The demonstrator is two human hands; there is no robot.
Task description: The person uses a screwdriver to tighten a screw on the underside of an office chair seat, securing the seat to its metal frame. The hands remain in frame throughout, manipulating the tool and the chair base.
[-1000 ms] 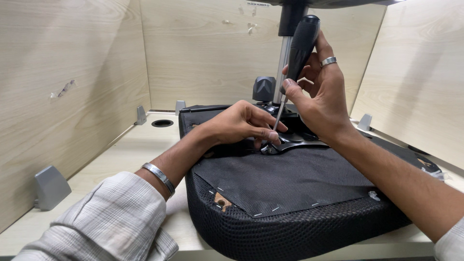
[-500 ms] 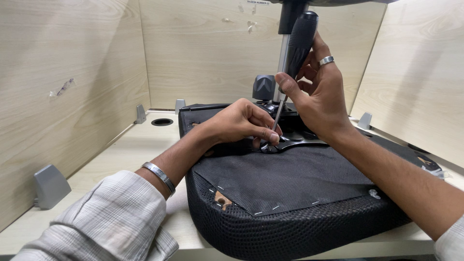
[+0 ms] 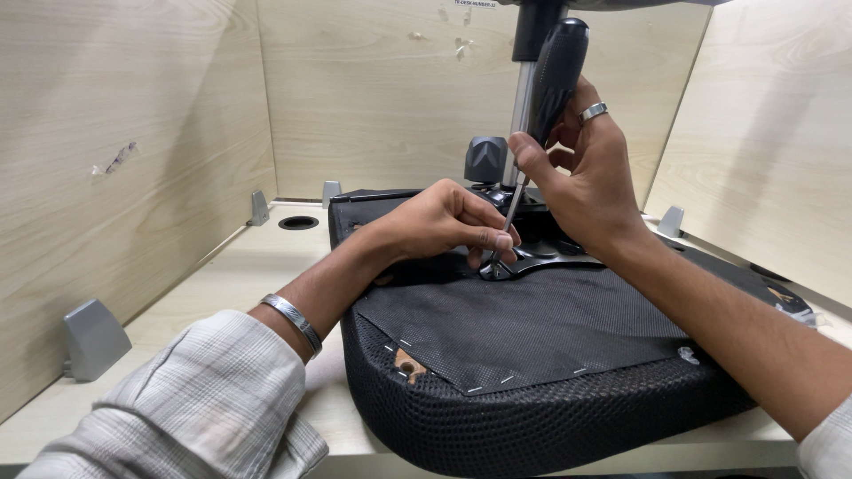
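The desk [image 3: 257, 266] was pale wood, walled by matching panels; an upturned chair seat [image 3: 532, 372] in black mesh lay on it, overhanging the near edge; a round cable hole [image 3: 299, 223] sat near the back; grey brackets [image 3: 91, 338] stood along the edges.

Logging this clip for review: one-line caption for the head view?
Right hand holds a screwdriver on a bracket of an upturned seat; left hand steadies its tip.
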